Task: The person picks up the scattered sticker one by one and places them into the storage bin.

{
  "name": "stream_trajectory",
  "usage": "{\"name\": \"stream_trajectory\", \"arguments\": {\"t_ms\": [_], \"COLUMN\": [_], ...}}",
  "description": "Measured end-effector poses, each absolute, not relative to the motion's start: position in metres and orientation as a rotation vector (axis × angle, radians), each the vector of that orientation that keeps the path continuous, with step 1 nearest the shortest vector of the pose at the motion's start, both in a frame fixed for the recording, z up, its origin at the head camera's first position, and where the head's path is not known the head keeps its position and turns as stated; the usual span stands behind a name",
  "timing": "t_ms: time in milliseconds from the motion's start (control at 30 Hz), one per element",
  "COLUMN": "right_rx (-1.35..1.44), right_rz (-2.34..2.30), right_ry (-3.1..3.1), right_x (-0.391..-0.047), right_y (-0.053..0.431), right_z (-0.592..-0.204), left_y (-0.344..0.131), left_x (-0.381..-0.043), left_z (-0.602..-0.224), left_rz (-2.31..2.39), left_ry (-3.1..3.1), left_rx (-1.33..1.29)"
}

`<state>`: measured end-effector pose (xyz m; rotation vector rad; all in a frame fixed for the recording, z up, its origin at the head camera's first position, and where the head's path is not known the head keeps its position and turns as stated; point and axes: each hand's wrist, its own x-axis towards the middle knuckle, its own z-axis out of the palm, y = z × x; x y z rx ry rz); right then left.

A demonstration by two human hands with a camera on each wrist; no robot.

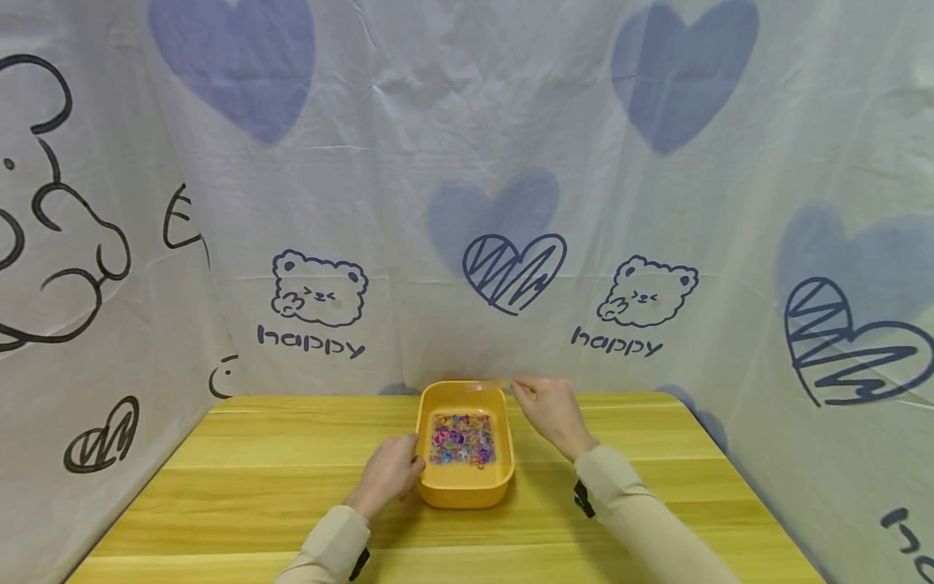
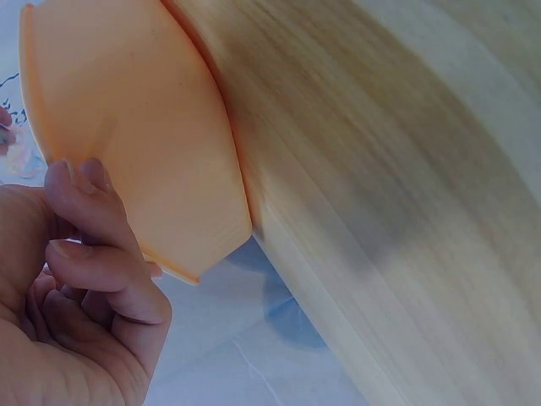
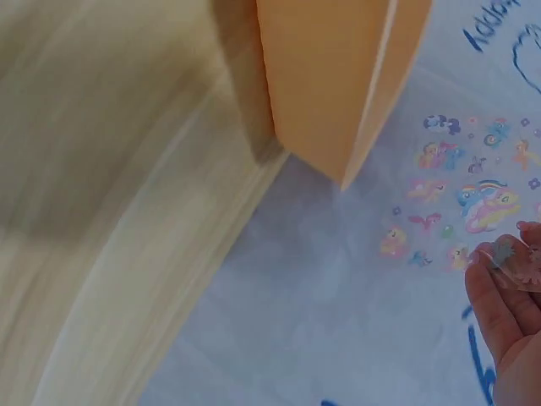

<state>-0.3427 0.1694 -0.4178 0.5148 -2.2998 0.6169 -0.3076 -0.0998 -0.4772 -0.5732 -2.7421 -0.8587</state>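
Observation:
A yellow plastic basin (image 1: 467,496) stands on the table in the head view. At its left rim, my left hand (image 1: 390,470) grips the edge with bent fingers; the left wrist view shows the fingers (image 2: 106,224) against the basin's outer wall. My right hand (image 1: 553,414) is raised beside the far right corner of the basin. Between thumb and fingers it pinches a clear sticker sheet (image 3: 465,194) printed with small colourful cartoon ponies. Inside the basin lie brightly coloured sticker sheets (image 1: 463,440), their separate edges blurred together.
The wood-patterned table (image 1: 292,462) extends to both sides of the basin. Directly behind its far edge hangs a white curtain (image 1: 438,341) with hearts, bears and "happy" lettering, and similar cloth encloses the left and right sides.

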Motion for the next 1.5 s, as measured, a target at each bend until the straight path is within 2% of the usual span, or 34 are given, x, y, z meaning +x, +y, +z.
{"name": "stream_trajectory", "arguments": {"t_ms": [367, 733, 1033, 1500], "right_rx": [0.768, 0.993, 1.034, 0.914], "right_rz": [0.301, 0.076, 0.053, 0.053], "right_ry": [-2.301, -2.494, -2.672, -2.648], "right_x": [-0.352, -0.353, -0.353, -0.367], "right_y": [0.132, 0.128, 0.124, 0.118], "right_z": [-0.445, -0.469, -0.465, -0.463], "left_y": [-0.099, -0.098, -0.097, -0.1], "left_x": [-0.306, -0.307, -0.307, -0.307], "left_z": [-0.477, -0.477, -0.477, -0.475], "left_rz": [-0.87, -0.89, -0.854, -0.887], "left_ry": [-2.754, -2.773, -2.773, -2.765], "left_rx": [-0.549, -0.547, -0.535, -0.553]}}
